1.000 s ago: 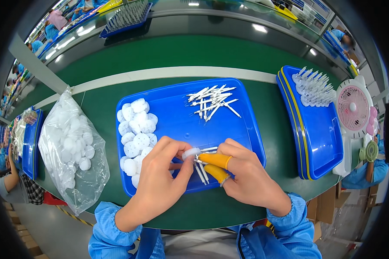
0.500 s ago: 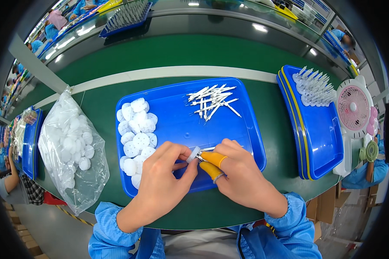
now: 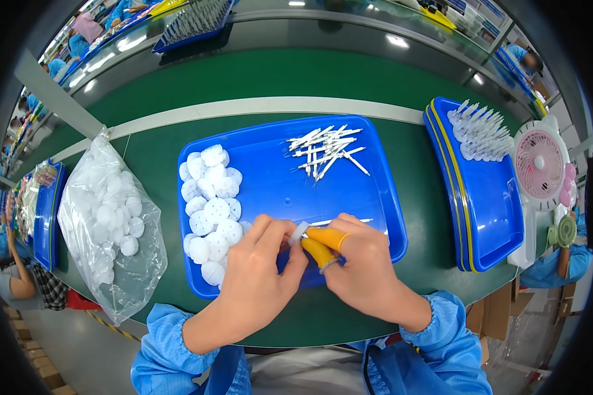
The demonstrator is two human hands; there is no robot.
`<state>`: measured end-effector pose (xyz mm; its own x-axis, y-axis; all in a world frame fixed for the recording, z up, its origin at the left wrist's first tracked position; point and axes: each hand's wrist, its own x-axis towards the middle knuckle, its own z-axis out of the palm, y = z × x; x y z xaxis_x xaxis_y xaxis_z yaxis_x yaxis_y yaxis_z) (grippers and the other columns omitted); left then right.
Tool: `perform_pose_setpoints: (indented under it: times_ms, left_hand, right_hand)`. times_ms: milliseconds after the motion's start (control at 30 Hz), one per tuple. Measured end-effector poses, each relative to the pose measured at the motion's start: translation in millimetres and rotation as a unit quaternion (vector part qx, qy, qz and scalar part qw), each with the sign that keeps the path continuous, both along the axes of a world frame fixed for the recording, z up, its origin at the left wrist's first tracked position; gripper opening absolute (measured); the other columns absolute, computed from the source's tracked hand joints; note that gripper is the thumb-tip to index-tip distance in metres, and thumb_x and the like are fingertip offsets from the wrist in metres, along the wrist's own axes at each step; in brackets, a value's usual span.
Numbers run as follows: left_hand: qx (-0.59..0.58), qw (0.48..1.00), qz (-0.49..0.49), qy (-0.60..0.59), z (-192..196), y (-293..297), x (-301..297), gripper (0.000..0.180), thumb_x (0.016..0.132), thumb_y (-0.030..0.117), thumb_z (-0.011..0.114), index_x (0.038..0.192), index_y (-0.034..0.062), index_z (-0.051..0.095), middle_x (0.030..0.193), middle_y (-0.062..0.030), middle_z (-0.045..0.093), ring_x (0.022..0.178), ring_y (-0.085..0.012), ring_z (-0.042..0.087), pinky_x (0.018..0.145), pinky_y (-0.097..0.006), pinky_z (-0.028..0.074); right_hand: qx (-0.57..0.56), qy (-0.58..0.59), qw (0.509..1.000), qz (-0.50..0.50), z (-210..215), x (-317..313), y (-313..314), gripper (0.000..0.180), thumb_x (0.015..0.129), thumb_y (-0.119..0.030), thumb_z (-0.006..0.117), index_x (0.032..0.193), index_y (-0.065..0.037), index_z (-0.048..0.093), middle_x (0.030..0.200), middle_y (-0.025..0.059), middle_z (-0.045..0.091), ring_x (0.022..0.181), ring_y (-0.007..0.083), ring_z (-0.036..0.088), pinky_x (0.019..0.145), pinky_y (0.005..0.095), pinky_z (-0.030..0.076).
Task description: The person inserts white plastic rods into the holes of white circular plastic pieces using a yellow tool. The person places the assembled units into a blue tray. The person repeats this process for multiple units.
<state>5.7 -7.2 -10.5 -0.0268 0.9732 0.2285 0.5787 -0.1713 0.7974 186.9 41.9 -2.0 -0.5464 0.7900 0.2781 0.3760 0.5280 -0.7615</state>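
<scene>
Over the front of a blue tray [image 3: 290, 187], my left hand [image 3: 254, 276] is closed in a pinch around a translucent white plastic disc [image 3: 298, 232]. My right hand [image 3: 369, 273] meets it from the other side, with yellow finger covers [image 3: 326, 238] on thumb and forefinger. Those two fingertips press together at the disc's edge; whatever small piece they hold there is too small to make out. Just beyond my right fingers lies a single thin white stick [image 3: 349, 222], partly hidden. Several similar white discs [image 3: 216, 212] line the tray's left side, and white sticks with thin wires [image 3: 326, 153] lie at its far right.
A clear plastic bag of white discs [image 3: 112, 224] rests at left on the green table [image 3: 158, 164]. Stacked blue trays [image 3: 487, 224] bearing upright white assembled pieces [image 3: 479, 135] stand at right, beside a pink and white fan [image 3: 539, 163]. Other people work farther off.
The disc in my left fingers has turned, and my hands have shifted slightly. The lone stick behind my right hand shows more. The view has moved a little.
</scene>
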Motion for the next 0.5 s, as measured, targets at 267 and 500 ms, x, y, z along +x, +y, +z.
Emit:
perform_pose_setpoints:
  times_ms: [267, 500]
  left_hand:
    - [-0.03, 0.997, 0.058, -0.042, 19.5, 12.3, -13.3, 0.012, 0.096, -0.004, 0.073, 0.108, -0.0039, 0.075, 0.107, -0.0087, 0.065, 0.096, -0.0182, 0.074, 0.077, -0.031, 0.068]
    - [-0.077, 0.992, 0.04, -0.087, 19.5, 12.9, -17.6, 0.014, 0.097, 0.0, 0.074, 0.11, -0.0039, 0.072, 0.106, -0.0083, 0.068, 0.095, -0.0152, 0.074, 0.073, -0.03, 0.066]
  right_hand:
    - [0.058, -0.178, 0.982, 0.009, 9.0, 33.2, 23.0, 0.027, 0.069, 0.011, 0.072, 0.095, 0.005, 0.077, 0.103, 0.014, 0.063, 0.101, 0.032, 0.058, 0.084, 0.0427, 0.05]
    - [0.049, -0.166, 0.985, 0.012, 8.9, 29.7, 21.0, 0.028, 0.072, 0.011, 0.071, 0.099, 0.004, 0.075, 0.099, 0.0156, 0.065, 0.095, 0.0334, 0.061, 0.083, 0.0431, 0.05]
